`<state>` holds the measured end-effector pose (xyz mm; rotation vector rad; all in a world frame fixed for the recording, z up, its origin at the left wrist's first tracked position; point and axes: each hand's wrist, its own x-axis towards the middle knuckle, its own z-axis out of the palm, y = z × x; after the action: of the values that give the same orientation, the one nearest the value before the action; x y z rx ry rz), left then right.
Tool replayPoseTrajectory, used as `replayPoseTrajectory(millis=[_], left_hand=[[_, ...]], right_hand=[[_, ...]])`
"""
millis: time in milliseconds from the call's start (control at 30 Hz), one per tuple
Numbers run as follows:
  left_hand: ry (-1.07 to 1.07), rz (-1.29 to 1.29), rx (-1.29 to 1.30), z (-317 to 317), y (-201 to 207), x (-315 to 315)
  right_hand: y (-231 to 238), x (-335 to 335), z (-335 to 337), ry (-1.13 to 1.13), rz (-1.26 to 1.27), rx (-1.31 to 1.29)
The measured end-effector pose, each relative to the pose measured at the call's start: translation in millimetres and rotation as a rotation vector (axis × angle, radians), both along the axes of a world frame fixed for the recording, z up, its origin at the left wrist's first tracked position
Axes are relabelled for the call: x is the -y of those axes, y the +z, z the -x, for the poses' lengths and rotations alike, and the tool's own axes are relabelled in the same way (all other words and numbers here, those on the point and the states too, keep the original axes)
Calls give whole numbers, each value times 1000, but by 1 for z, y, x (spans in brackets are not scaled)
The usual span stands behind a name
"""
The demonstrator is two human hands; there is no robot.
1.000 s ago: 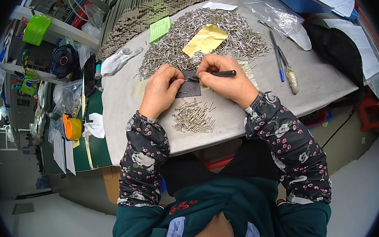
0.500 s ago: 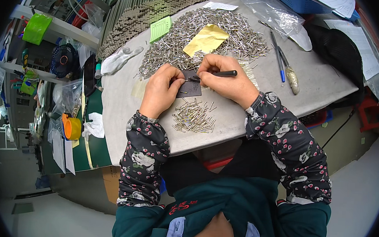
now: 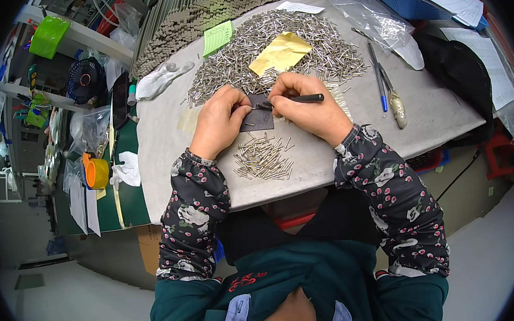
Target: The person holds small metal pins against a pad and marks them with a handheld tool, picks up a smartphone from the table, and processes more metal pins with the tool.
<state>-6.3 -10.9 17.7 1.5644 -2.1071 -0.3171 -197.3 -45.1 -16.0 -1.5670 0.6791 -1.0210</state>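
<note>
My left hand pinches a small metal pin, its end showing between thumb and forefinger over a dark grey rectangular pad. From the right, my right hand grips a slim tool with a black handle. Its tip meets the pin close to my left fingertips; the fingers hide what kind of tool it is. Another pin lies on the pad below. Nearer to me is a small loose pile of metal pins. Beyond both hands spreads a large heap of similar pins.
On the heap lies yellow paper, with a green note at its left edge. A white glove rests left. To the right are a blue pen and a tool with a wrapped handle. Long rods are stacked behind.
</note>
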Motion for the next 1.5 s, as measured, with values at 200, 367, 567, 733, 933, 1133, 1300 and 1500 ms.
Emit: replayPoseTrajectory(millis=[200, 367, 567, 733, 933, 1133, 1300, 1500], left_hand=[[4, 8, 31, -4, 1, -4], [3, -3, 20, 6, 4, -7], [-20, 13, -2, 10, 9, -19], [-182, -150, 2, 2, 22, -31], [-302, -249, -130, -19, 33, -31], [140, 113, -48, -37, 21, -18], [153, 122, 7, -38, 13, -10], [38, 108, -11, -35, 11, -9]], right_hand=[[5, -3, -3, 32, 79, -29], [8, -5, 7, 41, 129, -34], [5, -7, 11, -4, -22, -15], [8, -8, 6, 32, -23, 7], [19, -12, -7, -31, -112, -10], [17, -9, -16, 19, -57, -31], [25, -10, -17, 10, -82, -59], [17, -6, -19, 8, -73, -51]])
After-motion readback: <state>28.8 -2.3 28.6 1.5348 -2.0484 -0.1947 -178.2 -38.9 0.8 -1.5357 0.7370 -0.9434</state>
